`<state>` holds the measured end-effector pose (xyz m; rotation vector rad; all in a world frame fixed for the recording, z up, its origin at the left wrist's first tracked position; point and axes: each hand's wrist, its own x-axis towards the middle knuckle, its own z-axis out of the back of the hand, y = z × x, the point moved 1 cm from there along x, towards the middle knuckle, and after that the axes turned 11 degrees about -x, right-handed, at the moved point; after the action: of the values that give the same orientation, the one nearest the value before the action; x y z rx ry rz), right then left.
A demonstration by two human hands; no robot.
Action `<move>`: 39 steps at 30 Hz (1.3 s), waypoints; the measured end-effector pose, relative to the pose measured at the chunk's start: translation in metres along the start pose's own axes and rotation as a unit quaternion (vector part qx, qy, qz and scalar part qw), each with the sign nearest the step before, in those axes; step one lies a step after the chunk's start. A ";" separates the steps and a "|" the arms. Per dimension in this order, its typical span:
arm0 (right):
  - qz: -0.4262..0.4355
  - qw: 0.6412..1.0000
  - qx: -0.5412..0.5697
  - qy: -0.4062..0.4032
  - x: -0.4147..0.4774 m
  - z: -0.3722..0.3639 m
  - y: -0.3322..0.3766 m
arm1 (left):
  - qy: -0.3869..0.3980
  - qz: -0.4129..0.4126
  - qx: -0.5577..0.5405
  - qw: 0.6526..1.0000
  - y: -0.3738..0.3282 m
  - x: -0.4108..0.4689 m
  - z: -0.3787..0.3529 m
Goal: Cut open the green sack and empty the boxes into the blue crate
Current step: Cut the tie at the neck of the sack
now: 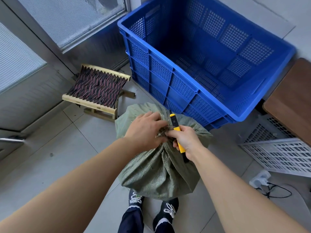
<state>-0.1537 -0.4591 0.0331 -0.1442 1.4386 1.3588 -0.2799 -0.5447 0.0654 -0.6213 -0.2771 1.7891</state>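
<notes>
Sack (159, 165) sits mid-frame, crate (207, 54) upper right, empty. My left hand (144, 130) pinches the tied neck taut w/ curled fingers; right hand (185, 140) fists the knife (176, 130), blade away from me.

pale tiled floor (50, 165) under green sack (159, 174), blue crate (168, 78), woven stool (97, 88)

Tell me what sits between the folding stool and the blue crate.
Nothing: the head view shows only bare floor tile between the folding stool and the blue crate.
</notes>
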 end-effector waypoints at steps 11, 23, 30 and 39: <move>-0.054 0.996 0.051 0.045 -0.003 0.001 0.008 | 0.043 0.130 -0.211 0.968 0.018 0.010 -0.009; -0.061 0.995 0.044 0.058 0.005 0.001 0.023 | -0.097 0.130 -0.343 0.925 0.015 0.005 -0.015; -0.047 0.991 0.124 0.033 0.003 -0.005 0.024 | -0.094 0.100 -0.168 0.976 0.015 0.005 -0.010; 0.058 0.992 -0.010 -0.108 0.001 -0.009 0.020 | -0.158 0.057 -0.156 0.973 0.025 -0.008 -0.028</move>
<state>-0.1731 -0.4586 0.0431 0.0730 1.2683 1.4382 -0.2834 -0.5639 0.0318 -0.5780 -0.7652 1.9721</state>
